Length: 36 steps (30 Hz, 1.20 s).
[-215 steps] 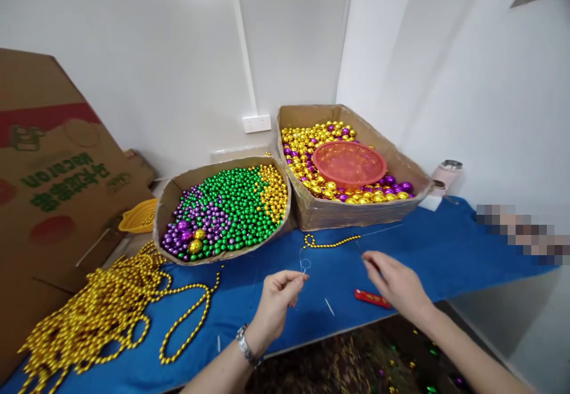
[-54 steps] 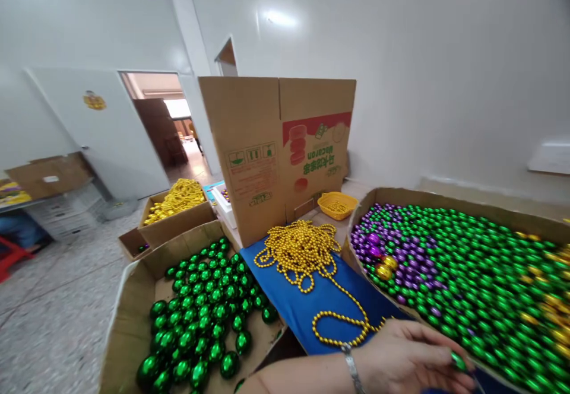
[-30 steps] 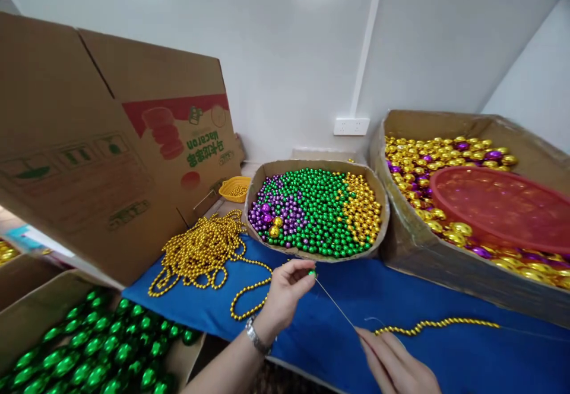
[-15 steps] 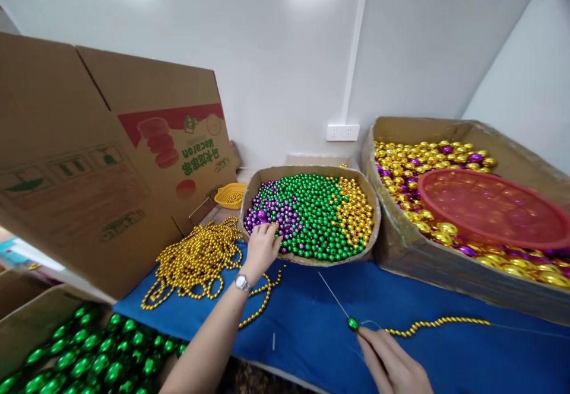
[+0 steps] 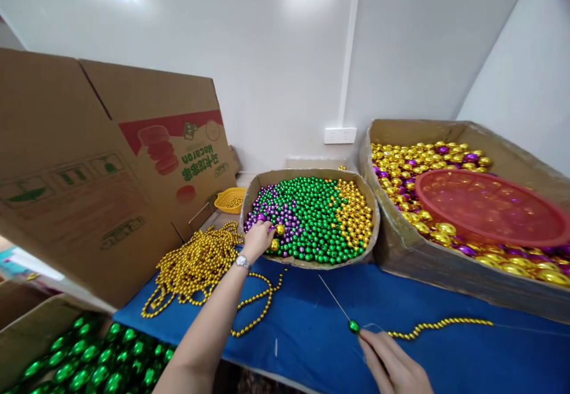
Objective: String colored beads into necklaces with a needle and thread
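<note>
My left hand (image 5: 258, 238) reaches into the near left part of a cardboard box of small beads (image 5: 312, 216), fingers curled on beads among the purple ones, next to a larger gold bead (image 5: 280, 229). My right hand (image 5: 392, 365) pinches a thin needle (image 5: 333, 299) by its lower end on the blue cloth (image 5: 401, 299). A green bead (image 5: 353, 326) sits on the needle at my fingertips. A short strung line of gold beads (image 5: 440, 324) trails right from it.
A heap of gold bead strands (image 5: 200, 263) lies left of the bead box. A bigger box of gold and purple balls (image 5: 445, 228) holds a red basket (image 5: 485, 207). A tall cardboard carton (image 5: 89, 162) stands left; a box of green balls (image 5: 84, 364) sits below it.
My left hand has shifted slightly inside the bead box and closed its fingers among the purple beads. The right hand holds the needle and green bead in the same place.
</note>
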Each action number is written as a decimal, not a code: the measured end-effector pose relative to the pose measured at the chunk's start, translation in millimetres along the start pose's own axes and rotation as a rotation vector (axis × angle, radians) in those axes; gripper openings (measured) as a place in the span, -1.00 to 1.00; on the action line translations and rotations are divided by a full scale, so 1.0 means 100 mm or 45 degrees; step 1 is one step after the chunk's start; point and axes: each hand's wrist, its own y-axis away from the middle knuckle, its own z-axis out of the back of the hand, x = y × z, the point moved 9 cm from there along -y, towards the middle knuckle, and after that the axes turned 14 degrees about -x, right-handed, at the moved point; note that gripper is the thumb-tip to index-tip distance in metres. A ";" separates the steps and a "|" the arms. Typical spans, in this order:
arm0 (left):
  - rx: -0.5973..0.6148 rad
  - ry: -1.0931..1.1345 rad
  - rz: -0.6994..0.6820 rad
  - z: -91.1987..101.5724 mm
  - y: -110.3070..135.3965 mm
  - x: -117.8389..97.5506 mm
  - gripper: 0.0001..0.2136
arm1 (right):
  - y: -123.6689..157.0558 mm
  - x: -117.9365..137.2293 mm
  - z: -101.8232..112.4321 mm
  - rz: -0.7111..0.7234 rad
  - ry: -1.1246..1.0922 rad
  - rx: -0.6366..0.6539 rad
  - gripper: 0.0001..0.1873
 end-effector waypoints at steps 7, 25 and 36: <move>-0.012 0.172 -0.115 -0.14 0.15 -0.54 -0.75 | -0.03 0.04 0.00 -0.013 -0.011 0.019 -0.67; 0.053 1.153 0.104 0.11 0.21 -1.00 -0.71 | -0.12 -0.04 0.14 -0.143 -0.048 -0.064 -0.75; 0.416 2.579 1.151 0.00 0.90 -1.21 -0.75 | -0.13 0.01 0.05 -0.128 -0.115 -0.020 -0.75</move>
